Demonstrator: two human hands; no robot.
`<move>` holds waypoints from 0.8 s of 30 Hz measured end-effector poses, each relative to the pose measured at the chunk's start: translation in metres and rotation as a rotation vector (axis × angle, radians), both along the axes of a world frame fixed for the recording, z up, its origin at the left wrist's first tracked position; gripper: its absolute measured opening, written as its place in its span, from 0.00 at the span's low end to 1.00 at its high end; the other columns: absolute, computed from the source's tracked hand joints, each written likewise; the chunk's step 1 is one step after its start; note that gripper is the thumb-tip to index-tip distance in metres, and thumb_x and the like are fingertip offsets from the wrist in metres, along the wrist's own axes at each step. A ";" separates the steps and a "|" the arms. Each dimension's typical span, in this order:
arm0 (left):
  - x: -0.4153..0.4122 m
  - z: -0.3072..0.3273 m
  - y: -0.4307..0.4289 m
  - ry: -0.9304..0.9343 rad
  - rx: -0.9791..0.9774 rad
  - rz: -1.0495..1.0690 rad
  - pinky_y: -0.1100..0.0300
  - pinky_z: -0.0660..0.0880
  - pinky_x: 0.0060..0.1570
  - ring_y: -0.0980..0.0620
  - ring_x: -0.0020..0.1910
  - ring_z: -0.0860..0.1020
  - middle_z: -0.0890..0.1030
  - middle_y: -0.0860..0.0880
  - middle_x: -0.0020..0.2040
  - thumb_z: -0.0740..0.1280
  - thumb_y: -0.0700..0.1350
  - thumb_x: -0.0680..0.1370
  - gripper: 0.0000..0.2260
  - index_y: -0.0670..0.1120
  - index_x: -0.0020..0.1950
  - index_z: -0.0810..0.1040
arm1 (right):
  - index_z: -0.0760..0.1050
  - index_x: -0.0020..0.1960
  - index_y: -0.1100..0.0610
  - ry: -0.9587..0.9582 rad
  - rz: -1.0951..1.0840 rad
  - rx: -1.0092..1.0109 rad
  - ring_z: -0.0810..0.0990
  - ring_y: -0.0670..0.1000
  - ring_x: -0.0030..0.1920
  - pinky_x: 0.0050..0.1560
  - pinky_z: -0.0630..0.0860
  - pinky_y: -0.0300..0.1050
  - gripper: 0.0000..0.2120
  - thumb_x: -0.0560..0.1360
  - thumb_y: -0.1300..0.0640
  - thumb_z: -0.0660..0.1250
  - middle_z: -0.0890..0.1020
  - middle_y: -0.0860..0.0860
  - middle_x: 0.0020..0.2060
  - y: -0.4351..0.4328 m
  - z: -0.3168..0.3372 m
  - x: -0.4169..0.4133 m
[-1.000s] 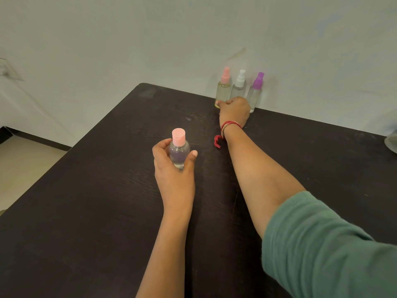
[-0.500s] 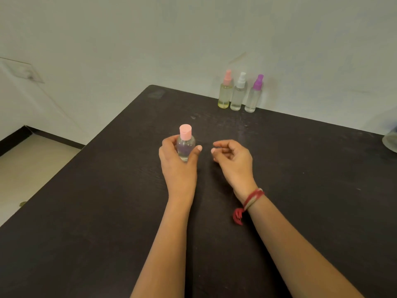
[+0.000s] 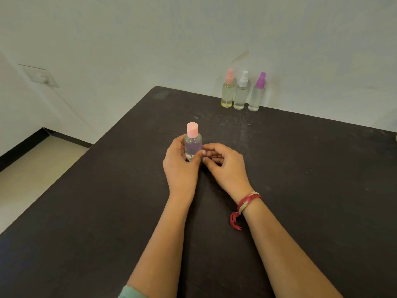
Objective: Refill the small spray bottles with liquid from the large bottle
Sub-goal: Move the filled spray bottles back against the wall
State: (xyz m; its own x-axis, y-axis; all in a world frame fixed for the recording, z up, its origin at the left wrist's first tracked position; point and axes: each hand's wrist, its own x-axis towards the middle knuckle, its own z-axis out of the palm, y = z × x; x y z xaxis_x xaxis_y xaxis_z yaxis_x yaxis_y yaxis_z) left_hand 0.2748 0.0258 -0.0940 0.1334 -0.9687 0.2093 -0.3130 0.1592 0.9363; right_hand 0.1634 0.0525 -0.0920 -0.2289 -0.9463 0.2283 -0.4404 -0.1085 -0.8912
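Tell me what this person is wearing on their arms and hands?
No gloves on the left hand or the right hand. The right wrist wears a red and cream thread band, and a red tassel hangs from it. A bit of green sleeve shows on the left arm at the bottom edge. The forearms are bare.

pink-capped bottle (image 3: 193, 145) upright, three spray bottles (image 3: 240, 95) beyond

Forearms reach toward 12 o'clock. Left hand (image 3: 180, 168) grips bottle (image 3: 193, 145), fingers curled round it. Right hand (image 3: 228, 166) at its 3 o'clock, fingers (image 3: 211, 150) curled, tips just beside left thumb.
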 end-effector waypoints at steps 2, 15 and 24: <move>-0.003 0.002 -0.008 -0.009 0.004 -0.041 0.60 0.77 0.54 0.60 0.52 0.79 0.80 0.56 0.53 0.76 0.43 0.71 0.20 0.53 0.59 0.75 | 0.80 0.56 0.54 -0.050 -0.025 -0.006 0.81 0.43 0.45 0.51 0.78 0.37 0.14 0.73 0.65 0.69 0.82 0.47 0.43 -0.001 0.000 0.000; -0.054 0.011 -0.134 -0.105 0.031 -0.110 0.58 0.72 0.60 0.51 0.59 0.77 0.79 0.48 0.61 0.74 0.46 0.73 0.23 0.45 0.66 0.73 | 0.77 0.57 0.52 -0.270 -0.205 -0.009 0.82 0.49 0.43 0.49 0.81 0.53 0.12 0.75 0.61 0.69 0.82 0.50 0.39 -0.009 0.000 -0.014; -0.077 0.011 -0.186 -0.207 0.074 -0.121 0.47 0.69 0.64 0.53 0.57 0.78 0.80 0.53 0.59 0.73 0.53 0.73 0.22 0.52 0.65 0.74 | 0.76 0.57 0.51 -0.305 -0.169 0.018 0.82 0.50 0.41 0.47 0.81 0.52 0.12 0.75 0.60 0.69 0.81 0.50 0.37 -0.011 -0.001 -0.016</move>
